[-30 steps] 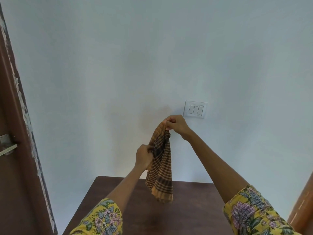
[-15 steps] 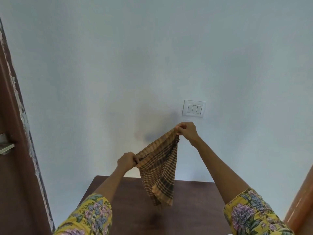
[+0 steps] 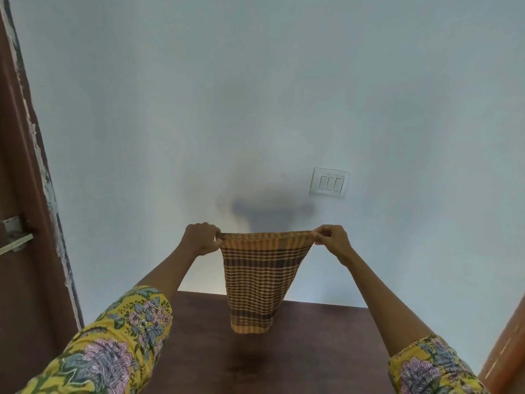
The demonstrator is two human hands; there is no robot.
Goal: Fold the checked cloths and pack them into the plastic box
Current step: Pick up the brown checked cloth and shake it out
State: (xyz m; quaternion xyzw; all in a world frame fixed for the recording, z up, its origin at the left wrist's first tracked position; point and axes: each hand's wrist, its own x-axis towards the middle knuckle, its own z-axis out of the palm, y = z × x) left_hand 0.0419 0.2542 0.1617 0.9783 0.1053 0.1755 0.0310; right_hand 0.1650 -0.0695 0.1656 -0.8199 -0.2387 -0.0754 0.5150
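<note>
An orange and brown checked cloth [image 3: 255,280] hangs in the air above the dark wooden table [image 3: 312,345], its top edge stretched level between my hands. My left hand [image 3: 200,241] pinches the upper left corner. My right hand [image 3: 331,241] pinches the upper right corner. The cloth narrows downward and its lower hem hangs just above the table's far part. No plastic box is in view.
A pale blue wall fills the view, with a white switch plate [image 3: 329,182] to the right above my hands. A brown door frame with a metal latch [image 3: 14,234] runs down the left. An orange-brown wooden edge [image 3: 508,351] shows at the lower right.
My hands have moved apart and levelled out. The cloth, bunched and hanging from my raised right hand a second ago, is now spread wide between both hands.
</note>
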